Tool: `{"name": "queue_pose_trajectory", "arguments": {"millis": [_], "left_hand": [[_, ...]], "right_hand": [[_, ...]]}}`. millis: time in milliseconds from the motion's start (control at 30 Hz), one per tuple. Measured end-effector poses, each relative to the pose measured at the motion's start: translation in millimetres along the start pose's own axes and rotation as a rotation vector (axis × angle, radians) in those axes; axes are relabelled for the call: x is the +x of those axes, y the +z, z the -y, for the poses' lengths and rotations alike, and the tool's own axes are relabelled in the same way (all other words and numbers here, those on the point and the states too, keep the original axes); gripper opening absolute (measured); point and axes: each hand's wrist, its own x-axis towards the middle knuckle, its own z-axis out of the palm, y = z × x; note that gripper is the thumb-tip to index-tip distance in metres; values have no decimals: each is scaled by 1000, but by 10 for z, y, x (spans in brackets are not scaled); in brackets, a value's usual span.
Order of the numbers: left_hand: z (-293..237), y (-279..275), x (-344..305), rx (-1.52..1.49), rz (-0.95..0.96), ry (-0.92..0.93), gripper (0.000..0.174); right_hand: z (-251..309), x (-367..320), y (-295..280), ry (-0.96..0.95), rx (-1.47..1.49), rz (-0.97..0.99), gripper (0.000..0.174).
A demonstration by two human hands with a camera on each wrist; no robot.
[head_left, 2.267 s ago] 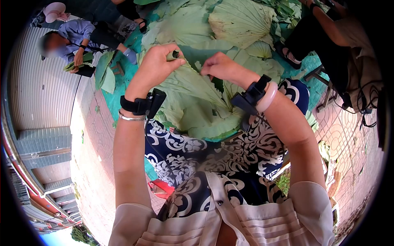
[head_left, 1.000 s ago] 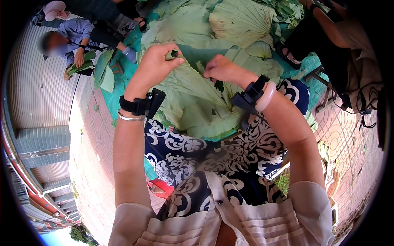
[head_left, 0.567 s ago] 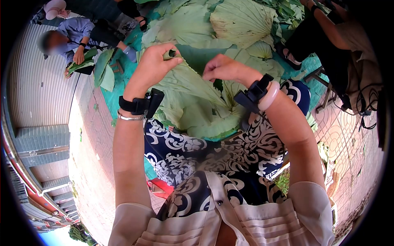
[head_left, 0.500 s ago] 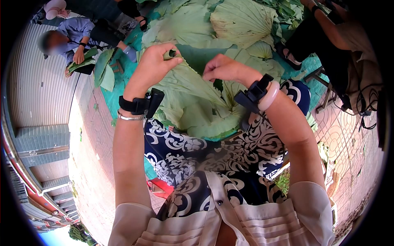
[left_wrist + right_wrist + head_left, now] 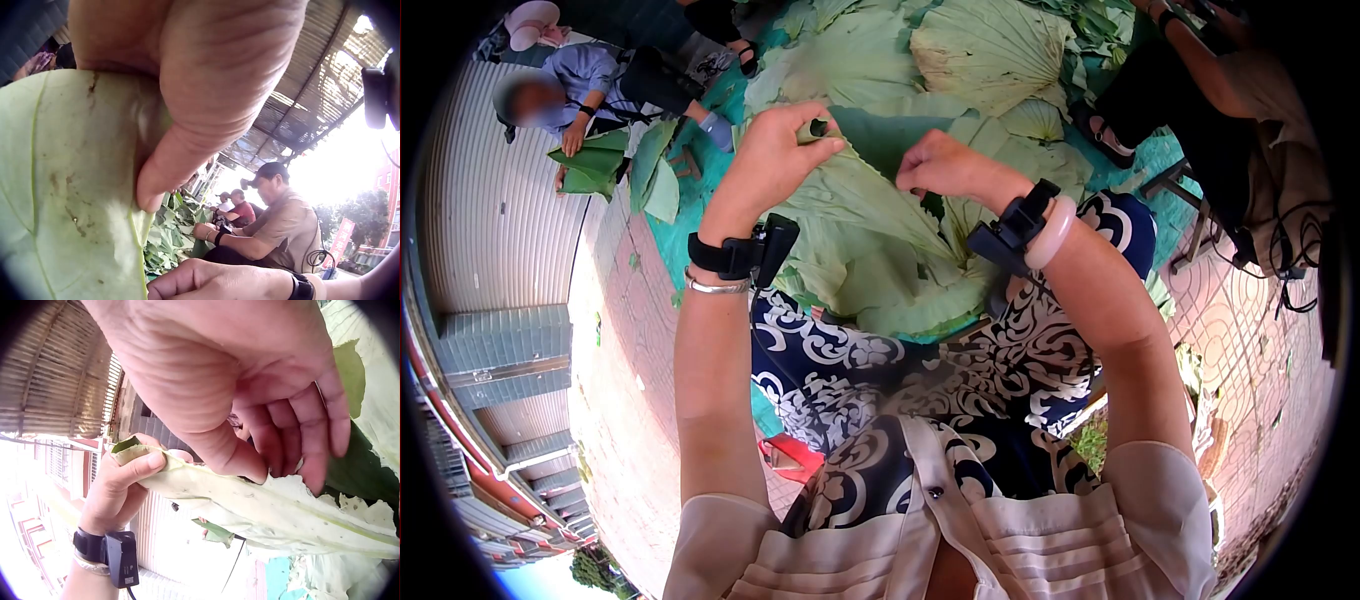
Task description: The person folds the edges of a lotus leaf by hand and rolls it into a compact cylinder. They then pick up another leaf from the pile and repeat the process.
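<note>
A large pale green leaf lies folded across the lap, its edge rising to the left hand. The left hand pinches a rolled upper corner between thumb and fingers; in the left wrist view its thumb presses on the leaf. To the right, the right hand has curled fingers at the leaf's edge. In the right wrist view the right hand pinches the ragged edge of the leaf between thumb and fingertips, while the left hand holds the far end.
More large leaves are spread over a green sheet ahead. At the left a seated person handles leaves; another person sits at the right beside a wooden stool. A red item lies below the lap.
The right hand has shifted slightly along the leaf's edge, while the left hand keeps its hold almost unmoved. The seated person at the left has raised and spread the leaves.
</note>
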Motion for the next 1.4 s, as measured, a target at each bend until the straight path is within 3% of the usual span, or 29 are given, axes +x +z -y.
{"name": "queue_pose_trajectory", "arguments": {"millis": [1400], "left_hand": [[70,-46,-43,-3,-50,-16,19]], "right_hand": [[-4,-61,-41,-79,-85,73,21]]}}
